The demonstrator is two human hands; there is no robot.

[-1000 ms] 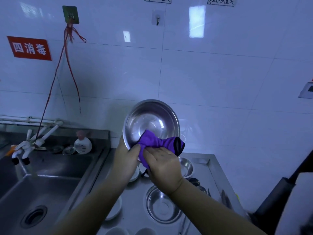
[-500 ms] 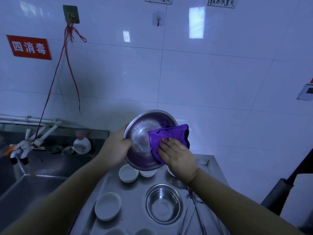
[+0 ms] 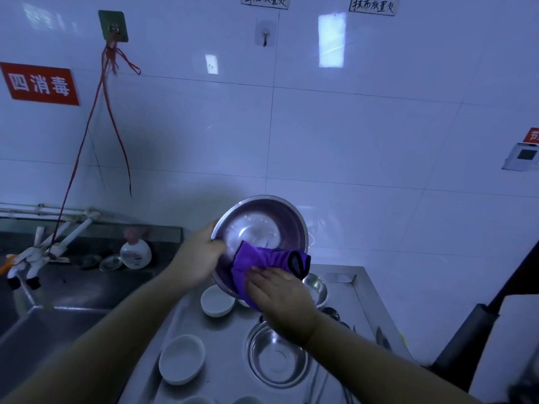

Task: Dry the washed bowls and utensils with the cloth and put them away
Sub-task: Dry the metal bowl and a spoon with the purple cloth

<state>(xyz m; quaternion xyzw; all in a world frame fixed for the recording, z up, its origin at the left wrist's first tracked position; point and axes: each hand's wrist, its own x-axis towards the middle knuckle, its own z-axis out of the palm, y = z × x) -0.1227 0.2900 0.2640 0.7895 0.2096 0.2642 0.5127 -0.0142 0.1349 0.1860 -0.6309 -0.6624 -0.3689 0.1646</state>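
A large steel bowl [image 3: 259, 225] is held tilted above the steel counter [image 3: 221, 339], its inside facing me. My left hand [image 3: 198, 260] grips its left rim. My right hand [image 3: 280, 298] presses a purple cloth [image 3: 268, 263] against the lower inside of the bowl. Below on the counter lie two white bowls [image 3: 217, 301] [image 3: 181, 360], another steel bowl [image 3: 277, 357] and a smaller steel bowl [image 3: 316, 288]. Some utensils [image 3: 318, 383] lie right of the steel bowl, dim and partly hidden by my right arm.
A steel sink [image 3: 43, 316] lies to the left with white taps [image 3: 32, 258] and a soap bottle [image 3: 135, 253] behind it. The tiled wall carries a hook [image 3: 264, 37] and a red sign [image 3: 39, 84]. A dark object [image 3: 478, 330] stands at the right.
The cloth and my right hand have slid from the right side of the bowl's inside down to its lower part. The bowl stays tilted in my left hand.
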